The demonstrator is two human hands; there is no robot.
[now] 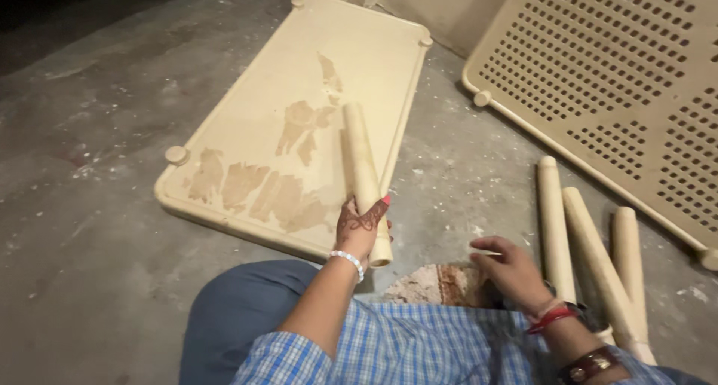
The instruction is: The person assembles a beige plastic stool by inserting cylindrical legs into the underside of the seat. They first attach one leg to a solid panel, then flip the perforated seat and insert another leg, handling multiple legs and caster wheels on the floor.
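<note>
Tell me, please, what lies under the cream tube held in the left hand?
Beneath the cream tube in the left hand lies a flat cream panel with brown stains, resting on the concrete floor. The tube hides a strip of it.

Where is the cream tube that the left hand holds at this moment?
In the head view the cream tube stands nearly upright at centre, gripped by the left hand over the near right corner of the stained flat tray.
</note>
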